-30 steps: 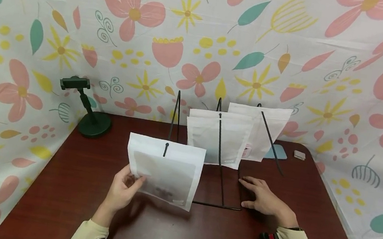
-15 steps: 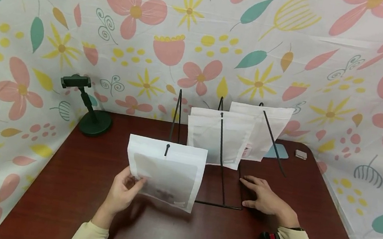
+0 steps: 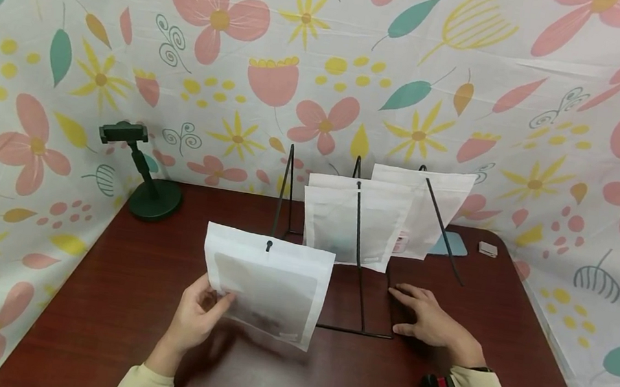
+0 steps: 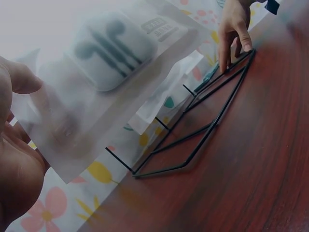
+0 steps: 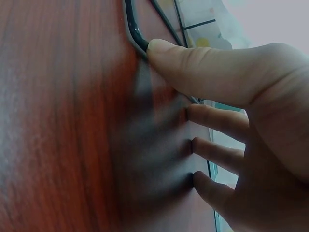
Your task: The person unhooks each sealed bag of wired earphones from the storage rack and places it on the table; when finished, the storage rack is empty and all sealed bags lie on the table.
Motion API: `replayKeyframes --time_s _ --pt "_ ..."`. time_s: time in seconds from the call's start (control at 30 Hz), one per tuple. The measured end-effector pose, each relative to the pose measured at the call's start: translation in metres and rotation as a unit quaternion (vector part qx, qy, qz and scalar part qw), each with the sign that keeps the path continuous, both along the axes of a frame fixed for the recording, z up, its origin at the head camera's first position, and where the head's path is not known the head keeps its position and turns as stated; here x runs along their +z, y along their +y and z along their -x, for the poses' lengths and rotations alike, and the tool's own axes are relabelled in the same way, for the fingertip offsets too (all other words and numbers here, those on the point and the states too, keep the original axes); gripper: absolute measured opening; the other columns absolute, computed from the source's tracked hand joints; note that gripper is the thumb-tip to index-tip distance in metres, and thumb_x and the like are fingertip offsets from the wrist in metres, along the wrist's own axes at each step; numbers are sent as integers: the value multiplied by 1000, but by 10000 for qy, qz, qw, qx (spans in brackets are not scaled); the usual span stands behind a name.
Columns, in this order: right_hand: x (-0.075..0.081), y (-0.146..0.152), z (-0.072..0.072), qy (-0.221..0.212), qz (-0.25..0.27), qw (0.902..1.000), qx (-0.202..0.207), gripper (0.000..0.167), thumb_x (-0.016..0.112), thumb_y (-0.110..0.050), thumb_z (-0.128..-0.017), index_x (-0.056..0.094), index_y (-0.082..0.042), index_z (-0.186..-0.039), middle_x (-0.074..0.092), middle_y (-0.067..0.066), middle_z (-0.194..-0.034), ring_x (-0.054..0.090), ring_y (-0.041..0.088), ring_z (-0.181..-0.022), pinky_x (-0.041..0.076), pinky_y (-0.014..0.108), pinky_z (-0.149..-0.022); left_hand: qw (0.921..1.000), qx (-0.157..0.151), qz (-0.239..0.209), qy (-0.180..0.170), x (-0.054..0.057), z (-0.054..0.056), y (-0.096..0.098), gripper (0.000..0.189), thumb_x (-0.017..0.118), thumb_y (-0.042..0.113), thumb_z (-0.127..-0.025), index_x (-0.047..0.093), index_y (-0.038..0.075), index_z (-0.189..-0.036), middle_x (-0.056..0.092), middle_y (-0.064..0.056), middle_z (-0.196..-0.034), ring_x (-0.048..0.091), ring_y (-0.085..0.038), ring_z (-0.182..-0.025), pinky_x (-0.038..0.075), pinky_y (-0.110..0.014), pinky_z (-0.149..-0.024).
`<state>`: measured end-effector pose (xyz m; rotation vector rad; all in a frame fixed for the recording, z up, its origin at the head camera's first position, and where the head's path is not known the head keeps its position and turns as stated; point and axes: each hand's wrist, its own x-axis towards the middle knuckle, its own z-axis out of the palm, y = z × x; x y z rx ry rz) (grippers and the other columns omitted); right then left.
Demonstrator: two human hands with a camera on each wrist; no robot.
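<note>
One black rack, four visible white pouches — left hand pinches the nearest; right hand, spread, touches the rack.

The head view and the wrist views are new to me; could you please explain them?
There is no robot here: these are a person's two bare hands. The head view comes from a camera worn on the head, looking down; the others come from one on each wrist. The left hand pinches a white pouch; the right hand touches a black wire rack. More pouches hang on that rack. On the brown table, a green stand is at the back left; a light blue object and a small pale block lie back right.
</note>
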<state>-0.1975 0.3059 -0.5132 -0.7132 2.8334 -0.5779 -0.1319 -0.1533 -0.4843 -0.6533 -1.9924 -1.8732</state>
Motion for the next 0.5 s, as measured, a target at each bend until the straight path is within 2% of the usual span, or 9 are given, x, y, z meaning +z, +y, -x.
replayKeyframes --time_s 0.1,0.37,0.5 --pt "0 0 0 -25 18 10000 -3 71 78 -24 -82 48 -3 -143 40 25 -146 33 48 -129 38 62 -97 10000 -15 33 -46 0 -1 0 27 58 -20 -84 58 -6 -106 65 11 -94 56 -2 -73 46 -22 -52" --pt "2 0 -1 -92 42 9999 -106 71 78 -25 -82 48 -4 -143 38 25 -147 32 48 -130 38 63 -97 9995 -150 66 276 0 -3 0 33 57 -23 -83 60 -3 -109 64 9 -96 54 0 -72 45 -24 -51" --pt "2 -1 0 -121 31 9999 -89 71 78 -26 -83 47 -4 -143 38 24 -147 32 47 -131 38 62 -97 9995 -150 14 276 -3 -7 1 33 57 -23 -82 60 -3 -109 63 9 -96 53 0 -72 45 -26 -51"
